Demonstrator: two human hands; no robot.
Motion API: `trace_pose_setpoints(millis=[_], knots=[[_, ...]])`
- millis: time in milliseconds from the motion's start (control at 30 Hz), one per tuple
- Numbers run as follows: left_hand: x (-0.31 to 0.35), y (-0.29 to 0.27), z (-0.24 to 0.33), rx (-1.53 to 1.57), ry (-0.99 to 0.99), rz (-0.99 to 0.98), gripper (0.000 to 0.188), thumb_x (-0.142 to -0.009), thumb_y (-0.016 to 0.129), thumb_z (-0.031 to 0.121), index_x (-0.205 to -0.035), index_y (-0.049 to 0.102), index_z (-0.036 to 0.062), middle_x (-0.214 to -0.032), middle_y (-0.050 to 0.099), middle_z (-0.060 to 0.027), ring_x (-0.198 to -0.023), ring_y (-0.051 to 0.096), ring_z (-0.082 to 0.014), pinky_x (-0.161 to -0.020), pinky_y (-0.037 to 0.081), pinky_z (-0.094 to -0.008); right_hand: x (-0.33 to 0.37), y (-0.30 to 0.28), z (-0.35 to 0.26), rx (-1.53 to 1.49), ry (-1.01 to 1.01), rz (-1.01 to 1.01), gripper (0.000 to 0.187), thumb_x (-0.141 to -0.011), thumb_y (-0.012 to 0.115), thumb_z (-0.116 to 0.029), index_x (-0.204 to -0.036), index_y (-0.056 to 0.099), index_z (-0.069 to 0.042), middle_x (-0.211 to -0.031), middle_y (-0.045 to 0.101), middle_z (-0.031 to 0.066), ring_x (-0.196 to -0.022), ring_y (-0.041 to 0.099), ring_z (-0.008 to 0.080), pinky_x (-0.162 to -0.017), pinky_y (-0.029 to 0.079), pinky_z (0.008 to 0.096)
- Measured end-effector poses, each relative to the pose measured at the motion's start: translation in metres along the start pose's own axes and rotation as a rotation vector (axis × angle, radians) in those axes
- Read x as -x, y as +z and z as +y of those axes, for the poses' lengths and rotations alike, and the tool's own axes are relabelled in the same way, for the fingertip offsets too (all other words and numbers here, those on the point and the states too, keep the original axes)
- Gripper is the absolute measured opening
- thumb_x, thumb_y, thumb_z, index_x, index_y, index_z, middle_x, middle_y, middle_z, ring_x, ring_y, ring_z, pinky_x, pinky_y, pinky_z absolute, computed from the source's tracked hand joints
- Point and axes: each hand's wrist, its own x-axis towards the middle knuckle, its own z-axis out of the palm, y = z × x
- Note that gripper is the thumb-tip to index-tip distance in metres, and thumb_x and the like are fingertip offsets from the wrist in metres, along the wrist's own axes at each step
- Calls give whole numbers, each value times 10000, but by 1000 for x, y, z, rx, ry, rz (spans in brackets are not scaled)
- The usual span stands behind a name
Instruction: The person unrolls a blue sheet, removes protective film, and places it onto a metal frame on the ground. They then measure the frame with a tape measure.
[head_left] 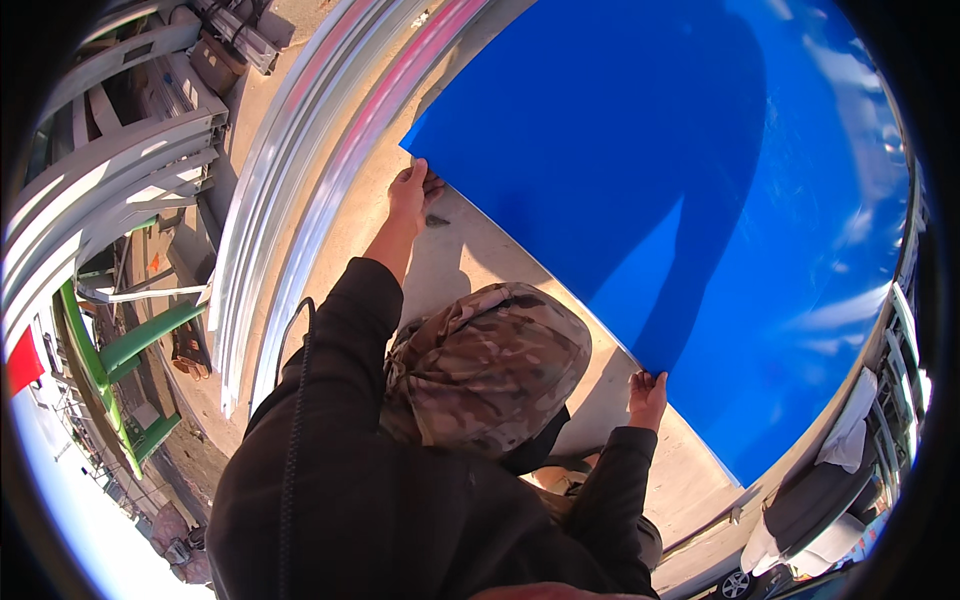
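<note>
On the pale bench [480, 250], both hands on a big blue sheet [680, 180].
Left hand [412, 190] pinches the sheet's near edge by its corner; right hand [647, 395] has its grip closed on the same edge further along. Curved metal rails [290, 170] sit just beside.

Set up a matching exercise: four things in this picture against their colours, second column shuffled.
Things:
1. large flat glossy sheet held at its edge by the left hand and right hand
2. patterned cloth head covering
3. long curved ribbed metal panels
4. painted steel frame

Colours:
A. green
B. silver
C. blue
D. camouflage brown

Pairs: 1-C, 2-D, 3-B, 4-A
</note>
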Motion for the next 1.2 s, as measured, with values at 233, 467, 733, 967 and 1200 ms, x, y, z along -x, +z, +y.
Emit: trace_pose_setpoints(millis=[233, 467, 733, 967, 1200], knots=[[2, 2, 3, 3, -28, 5, 283, -900, 603, 340, -940, 553, 64, -894, 621, -68, -830, 610, -193, -793, 523, -364, -6, 3, 6, -88, -42, 71, 443, -981, 399, -405, -796, 532, -24, -636, 528, 71, -641, 512, 233, -761, 481, 405], [16, 8, 17, -283, 287, 149, 591, -834, 677, 142, -1334, 386, 21, -880, 603, -61, -676, 608, -141, -557, 520, -266, 7, 7, -4, 10, -21, 32, 444, -981, 397, -416, -774, 513, -41, -627, 526, 52, -624, 529, 221, -702, 497, 398], [-14, -24, 26, -257, 355, -109, 541, -867, 632, 115, -1361, 421, 52, -1010, 603, -56, -744, 606, -118, -578, 510, -234, 8, 6, -18, 163, 84, 119, 410, -987, 384, -374, -802, 516, -33, -725, 570, 84, -741, 590, 273, -780, 507, 457], [-34, -32, 27, -250, 376, -78, 380, -878, 625, 122, -1233, 548, 11, -891, 661, -45, -735, 636, -98, -548, 510, -218, 6, 0, -15, 155, 94, -20, 383, -993, 385, -330, -807, 524, -26, -722, 572, 90, -746, 594, 272, -785, 517, 456], [-31, -30, 28, -227, 342, -76, 372, -877, 629, 127, -1222, 552, 12, -890, 665, -42, -723, 637, -96, -546, 510, -213, 3, 1, -10, 126, 25, 7, 376, -998, 383, -306, -762, 483, -31, -694, 548, 95, -708, 576, 254, -772, 523, 435]])
